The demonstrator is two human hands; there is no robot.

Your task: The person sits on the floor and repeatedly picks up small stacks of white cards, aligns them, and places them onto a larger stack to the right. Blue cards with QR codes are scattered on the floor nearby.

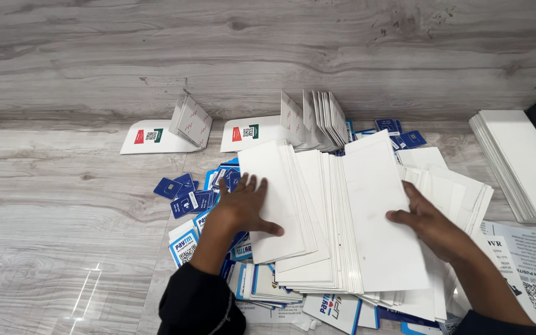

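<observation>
**Hands spread a fan of white cards on the wooden floor**

The fanned stack of white cards (336, 217) lay flat on the grey wood-grain floor (63, 217), and everything else is placed from it. The left hand (243, 208) rested palm down on the stack's left edge, fingers spread and open, pressing rather than gripping. The right hand (432, 226) lay on the stack's right side, thumb on the topmost card, fingers curled towards the edge; whether they closed under it could not be told.

The cards looked thin, light and stiff, with smooth faces likely to slide over one another, so a hold at the long edges, squaring the pile, would seem safest.

Left of the stack and partly beneath it lay small blue cards (187, 195). Behind it stood two groups of folded white stands (317, 118) (190, 121). Well to its right sat a neat pile of white sheets (522, 164), and a printed paper sheet (528, 267) lay at its near right.
</observation>
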